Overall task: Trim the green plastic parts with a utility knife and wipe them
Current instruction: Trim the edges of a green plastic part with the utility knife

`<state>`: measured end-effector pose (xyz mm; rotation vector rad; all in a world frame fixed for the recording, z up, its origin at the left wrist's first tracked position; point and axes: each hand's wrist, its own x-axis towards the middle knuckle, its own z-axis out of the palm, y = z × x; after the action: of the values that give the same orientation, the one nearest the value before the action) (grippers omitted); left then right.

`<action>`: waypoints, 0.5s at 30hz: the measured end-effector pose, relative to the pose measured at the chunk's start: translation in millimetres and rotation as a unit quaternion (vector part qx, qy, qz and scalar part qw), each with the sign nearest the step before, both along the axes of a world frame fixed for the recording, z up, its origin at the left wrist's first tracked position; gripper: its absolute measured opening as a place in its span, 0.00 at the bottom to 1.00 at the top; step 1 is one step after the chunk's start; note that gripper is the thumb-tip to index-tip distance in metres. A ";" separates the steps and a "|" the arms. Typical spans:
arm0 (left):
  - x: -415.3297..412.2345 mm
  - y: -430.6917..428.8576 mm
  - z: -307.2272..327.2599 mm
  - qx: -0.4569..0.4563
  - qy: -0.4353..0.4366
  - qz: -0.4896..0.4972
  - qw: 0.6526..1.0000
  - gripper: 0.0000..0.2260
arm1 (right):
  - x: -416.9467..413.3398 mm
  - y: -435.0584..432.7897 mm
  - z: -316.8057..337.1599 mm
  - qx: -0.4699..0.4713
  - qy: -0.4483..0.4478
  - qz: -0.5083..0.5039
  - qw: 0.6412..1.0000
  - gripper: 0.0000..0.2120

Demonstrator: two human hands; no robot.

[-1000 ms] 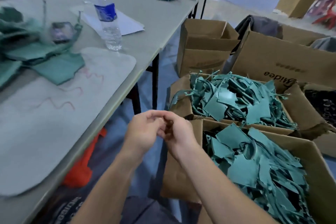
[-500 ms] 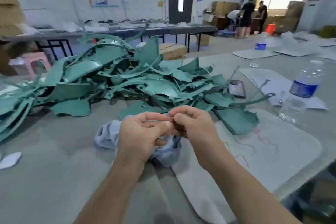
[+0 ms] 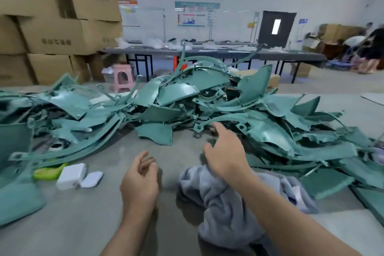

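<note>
Grip released on both: left hand loose above the flat grey bench, right hand stretched over the crumpled grey cloth toward the heap of jagged green plastic parts, no knife in view, so trim & wipe prob. barely begun.

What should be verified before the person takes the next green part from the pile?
1. Right hand free: ok, fingers spread, holding nothing, at the near edge of the pile of green parts.
2. Left hand free: ok, loosely curled, empty.
3. Part in hand: not ok, neither hand holds one.
4. Cloth ready: ok, bunched on the table under the right forearm.
5. Utility knife located: cannot tell, none plainly in view.
</note>
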<state>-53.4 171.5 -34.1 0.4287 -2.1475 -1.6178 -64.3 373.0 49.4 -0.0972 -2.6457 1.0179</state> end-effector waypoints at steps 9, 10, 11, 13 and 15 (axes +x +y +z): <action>-23.3 1.0 -8.2 -0.094 -0.015 -0.074 0.993 0.19 | -67.7 1.2 29.3 0.438 -0.018 0.012 0.899 0.16; -22.6 1.2 -8.1 -0.092 -0.016 -0.071 0.993 0.18 | -70.1 -0.1 27.9 0.489 -0.049 0.004 0.871 0.15; -22.9 1.7 -7.8 -0.090 -0.019 -0.070 0.993 0.17 | -71.4 -1.1 24.3 0.528 -0.059 0.008 0.847 0.14; -21.5 4.6 -4.3 -0.103 -0.030 -0.078 0.991 0.16 | -68.1 -1.1 19.6 0.560 -0.029 0.034 0.827 0.12; -20.1 6.9 -2.4 -0.137 -0.031 -0.086 0.986 0.16 | -55.8 -2.2 29.4 0.515 0.049 0.055 0.854 0.18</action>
<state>-73.5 178.4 -36.5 0.2166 -2.4683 -1.3791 -120.1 370.9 78.7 0.3326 -2.7347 -0.4602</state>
